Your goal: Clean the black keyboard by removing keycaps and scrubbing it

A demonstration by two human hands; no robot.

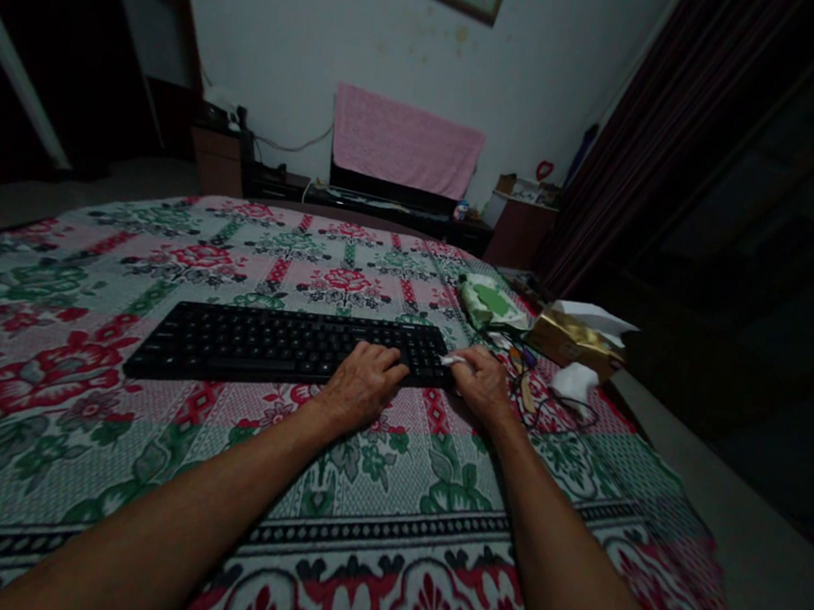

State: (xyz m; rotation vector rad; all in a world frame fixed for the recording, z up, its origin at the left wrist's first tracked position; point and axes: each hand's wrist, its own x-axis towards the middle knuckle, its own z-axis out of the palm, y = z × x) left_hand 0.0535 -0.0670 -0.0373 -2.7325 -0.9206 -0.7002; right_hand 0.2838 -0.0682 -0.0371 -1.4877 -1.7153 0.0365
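A black keyboard (273, 342) lies across the patterned cloth. On its right part rests my left hand (364, 382), over the keys and near edge, with bent fingers slightly apart and nothing seen in them. My right hand (483, 384) is at the keyboard's right end, fingers closed around a small white thing (453, 360) that looks like a wad of tissue. Its tip pokes out to the left over the number keys. The undersides of both hands are hidden.
Right of my right hand lie a dark cable (528, 418), a crumpled white tissue (575, 382), a gold tissue box (578, 339) and a green-and-white wipes pack (490, 302). A floral cloth (151, 451) covers the surface. Beyond it, a pink towel (407, 141) hangs over a dark screen.
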